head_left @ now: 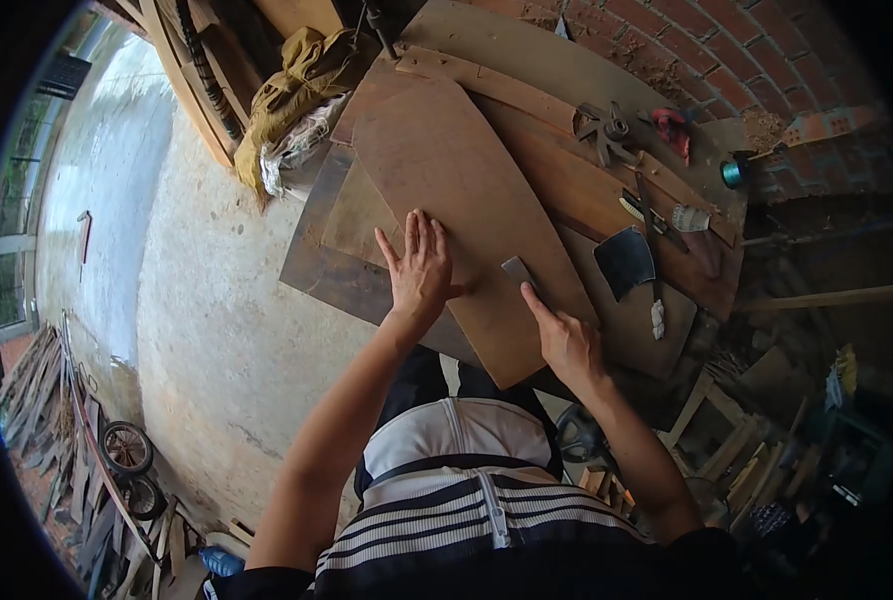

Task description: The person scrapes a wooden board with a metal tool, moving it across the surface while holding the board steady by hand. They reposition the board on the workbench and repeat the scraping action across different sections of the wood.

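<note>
A long brown board [436, 150] with curved sides lies across other flat boards. My left hand [421, 268] rests on its left edge, fingers spread, holding nothing. A small flat metal blade [515, 268] touches the board's surface to the right of that hand. My right hand [566, 345] is closed on the blade's near end, with the index finger stretched along it. How far the blade reaches under the fingers is hidden.
Right of the board lie a dark curved sheet [625, 263], a hammer-like tool [658, 315], a metal clamp part [606, 130] and a red object [672, 135]. A yellow sack [301, 90] stands behind left. Scrap wood [716, 430] lies low at the right.
</note>
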Demonstrator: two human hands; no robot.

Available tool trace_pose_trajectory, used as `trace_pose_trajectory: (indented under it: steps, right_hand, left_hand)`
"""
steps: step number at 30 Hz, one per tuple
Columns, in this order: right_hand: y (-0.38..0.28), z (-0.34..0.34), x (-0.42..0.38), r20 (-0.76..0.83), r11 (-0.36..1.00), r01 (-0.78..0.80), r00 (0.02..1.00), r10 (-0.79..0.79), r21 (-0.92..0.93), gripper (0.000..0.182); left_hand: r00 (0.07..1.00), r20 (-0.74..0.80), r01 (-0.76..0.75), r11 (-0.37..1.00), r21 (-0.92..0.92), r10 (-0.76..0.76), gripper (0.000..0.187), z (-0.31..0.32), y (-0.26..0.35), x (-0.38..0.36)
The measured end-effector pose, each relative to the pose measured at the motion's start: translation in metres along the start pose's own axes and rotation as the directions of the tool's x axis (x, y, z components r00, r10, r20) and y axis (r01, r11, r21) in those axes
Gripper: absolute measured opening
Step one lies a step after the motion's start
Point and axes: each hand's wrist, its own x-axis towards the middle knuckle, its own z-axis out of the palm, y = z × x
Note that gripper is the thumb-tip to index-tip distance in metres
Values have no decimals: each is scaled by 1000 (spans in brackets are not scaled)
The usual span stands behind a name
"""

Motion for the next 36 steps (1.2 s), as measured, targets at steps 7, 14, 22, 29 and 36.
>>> trace_pose_trajectory:
  steps: [7,14,22,29,36]
  right_hand:
    - [-47,14,106,-29,999,-44,999,44,17,59]
    - [-22,-3,4,84,998,-50,995,53,-35,62]
    - [-41,21,103,-85,998,-3,996,8,57,59]
    - [-32,10,17,64,1000,-12,998,12,1,58]
    - [-54,16,50,91,995,-92,992,89,29,63]
  left_hand:
    - [1000,-15,-5,999,-39,5,123,1,-2,-2]
    - [1000,20,24,998,-56,-23,123,2,-2,0]
    - [999,36,-3,994,-106,7,120,0,-15,-10]
    - [993,-80,72,983,-169,-86,124,24,-28,-24]
    - [985,-114,92,955,-281,-128,131,41,-30,-26]
